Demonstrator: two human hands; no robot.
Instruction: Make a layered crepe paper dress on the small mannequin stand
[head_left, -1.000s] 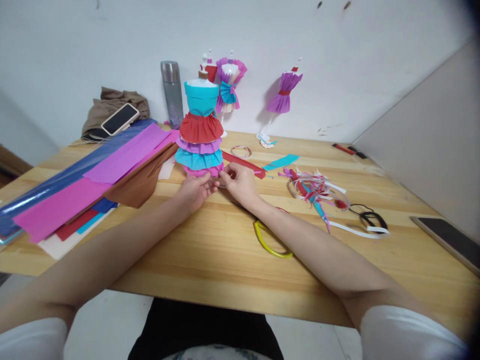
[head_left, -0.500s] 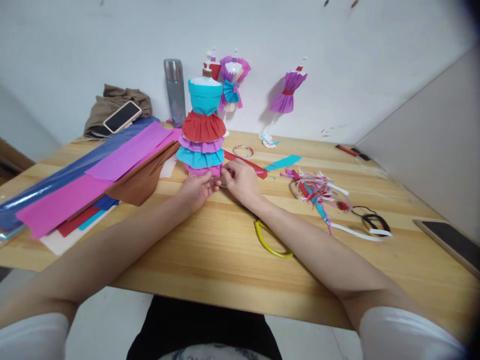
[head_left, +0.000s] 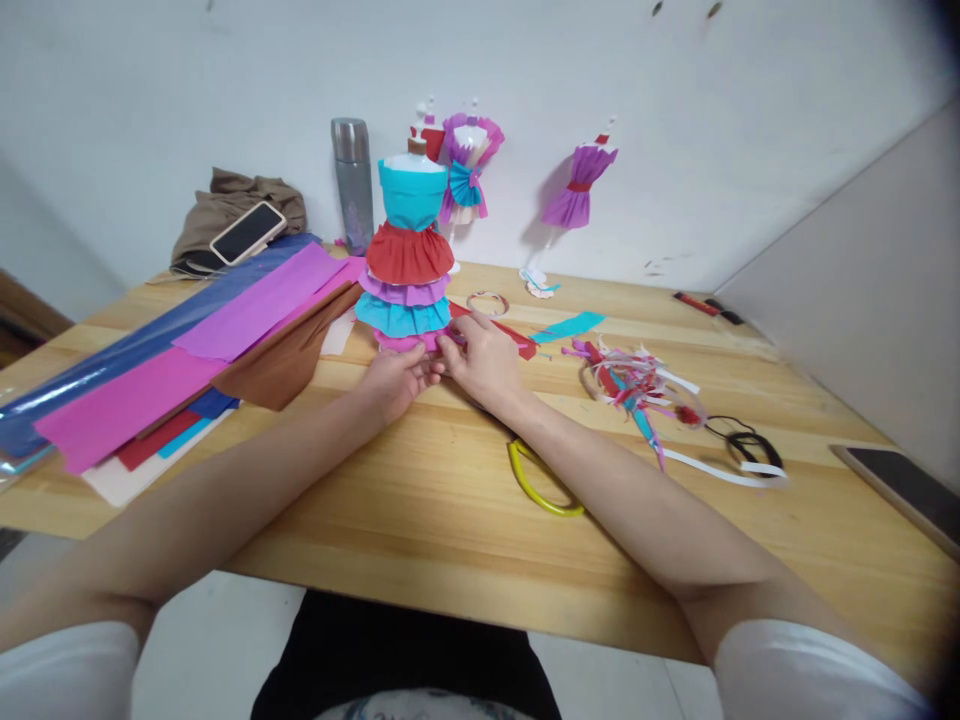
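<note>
Dress form in tiered paper [head_left: 409,255] stands upright on the tabletop [head_left: 337,510], just beyond both my hands: teal top, red ruffle, then purple, teal and pink tiers. My left hand [head_left: 397,382] is low at the front, thumb up against the pink bottom ruffle [head_left: 409,343], other fingers curled below. My right hand [head_left: 487,360] is at that ruffle's right edge, thumb and forefinger narrow, bent in toward the left. Can't tell from my feed whether either set has the paper gripped; the contact is too small. Left of the form: long pink paper [head_left: 135,400], brown paper [head_left: 289,375]. Behind: steel flask [head_left: 354,195], dressed form with teal bow [head_left: 465,180]. Purple-dressed form [head_left: 577,190] farther right, near the wall. Right of my hands: teal strip [head_left: 571,327], scrap pile [head_left: 634,385]. Yellow loop [head_left: 534,490] partly hidden by my right forearm.
</note>
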